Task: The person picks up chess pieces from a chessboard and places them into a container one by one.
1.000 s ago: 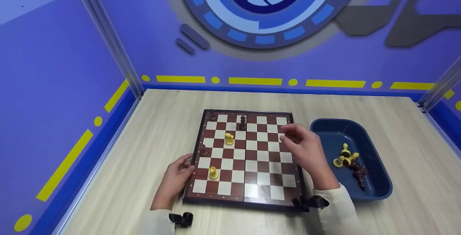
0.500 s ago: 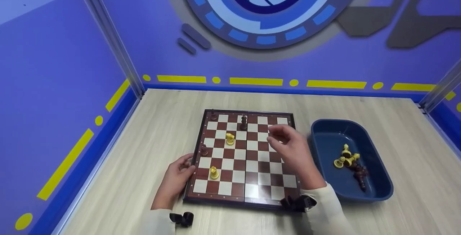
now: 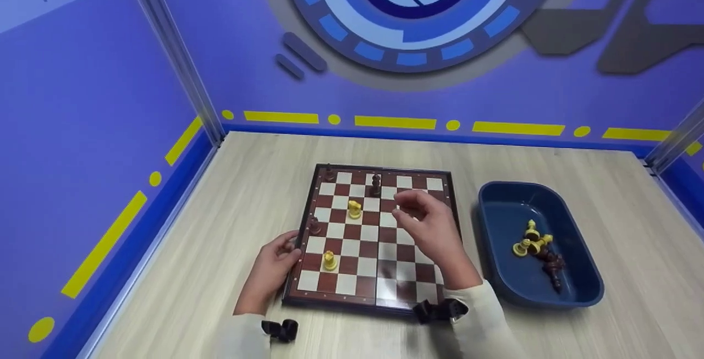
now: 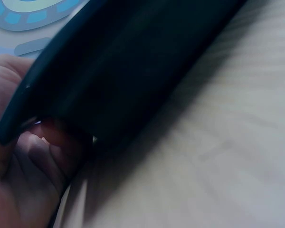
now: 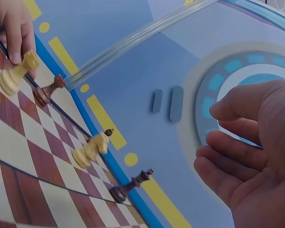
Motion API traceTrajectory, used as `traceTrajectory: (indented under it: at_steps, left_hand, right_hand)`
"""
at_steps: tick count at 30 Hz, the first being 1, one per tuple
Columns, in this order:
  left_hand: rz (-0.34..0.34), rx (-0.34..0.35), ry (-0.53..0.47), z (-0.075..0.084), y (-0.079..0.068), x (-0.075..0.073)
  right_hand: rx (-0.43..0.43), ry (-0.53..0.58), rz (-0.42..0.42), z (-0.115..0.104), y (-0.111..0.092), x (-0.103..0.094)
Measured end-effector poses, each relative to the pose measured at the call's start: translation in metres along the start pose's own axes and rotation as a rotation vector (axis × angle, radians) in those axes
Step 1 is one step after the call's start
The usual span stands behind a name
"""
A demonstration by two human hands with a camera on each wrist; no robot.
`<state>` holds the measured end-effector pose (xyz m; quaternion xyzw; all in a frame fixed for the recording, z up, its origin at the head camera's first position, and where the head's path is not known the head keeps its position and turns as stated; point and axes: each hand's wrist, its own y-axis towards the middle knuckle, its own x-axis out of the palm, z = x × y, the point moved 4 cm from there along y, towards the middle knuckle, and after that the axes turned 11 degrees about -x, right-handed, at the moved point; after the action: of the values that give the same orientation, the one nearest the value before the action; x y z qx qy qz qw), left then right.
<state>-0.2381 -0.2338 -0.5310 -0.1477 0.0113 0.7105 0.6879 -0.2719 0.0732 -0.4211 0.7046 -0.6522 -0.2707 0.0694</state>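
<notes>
My left hand grips the left edge of the chessboard; in the left wrist view the thumb lies over the board's rim and the fingers curl below it. Above the right half of the board hovers my right hand, fingers loosely curved and holding nothing, as the right wrist view confirms. Left of it stand a yellow knight and a dark king. A yellow rook and a dark rook stand nearer the left hand. One small dark piece occupies the far left corner.
To the right of the board sits a blue tray with several yellow pieces and dark pieces lying in it. Blue panels wall off the table's back and sides.
My right hand has moved left from the board's right edge to over its right half, staying empty. The left hand keeps its grip on the board, and the pieces stay put.
</notes>
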Motion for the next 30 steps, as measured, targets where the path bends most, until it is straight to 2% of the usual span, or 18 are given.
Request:
traceTrajectory:
  at_steps: [8,16,23,30]
  left_hand:
    - [0.013,0.001,0.002,0.0,0.0,0.0]
    - [0.006,0.006,-0.009,0.001,0.0,0.0]
    - [0.027,-0.015,-0.023,0.001,-0.002,-0.002]
    - [0.029,0.001,-0.009,0.002,-0.001,0.0]
  right_hand:
    - [0.003,-0.006,-0.033,-0.003,-0.006,0.019]
    - [-0.059,-0.021,-0.08,-0.003,-0.012,0.036]
    - [-0.043,-0.011,-0.145,0.001,-0.016,0.051]
    - [-0.09,-0.051,-0.201,0.004,-0.024,0.065]
